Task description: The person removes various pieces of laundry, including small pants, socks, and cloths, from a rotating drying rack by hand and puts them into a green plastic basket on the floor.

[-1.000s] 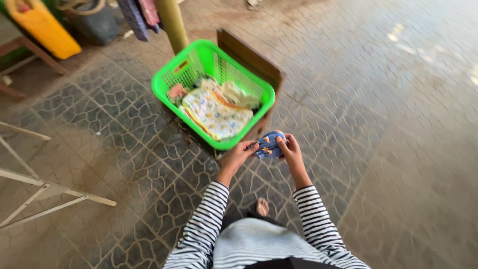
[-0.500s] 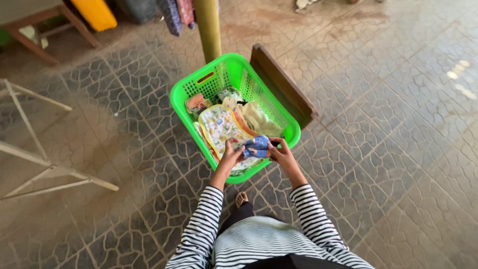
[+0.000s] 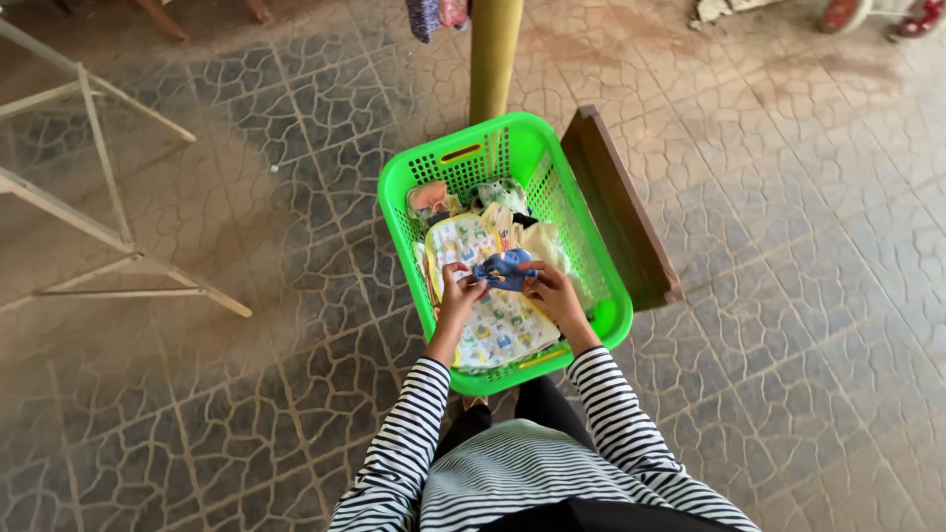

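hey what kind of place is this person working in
Probably a paved outdoor yard or porch used for laundry. The stone-patterned floor, a pale folding drying rack and a green laundry basket of clothes suggest it. Both hands hold a small blue cloth.

Long-sleeved top, narrow black-and-white horizontal stripes, seen from above. Stripes run in rings around both sleeves, down to cuffs ending at wrists. Left hand (image 3: 459,296) and right hand (image 3: 553,294) bare, no gloves, no rings or watch visible. Dark trousers below striped hem. Toes of one bare foot showing between legs.
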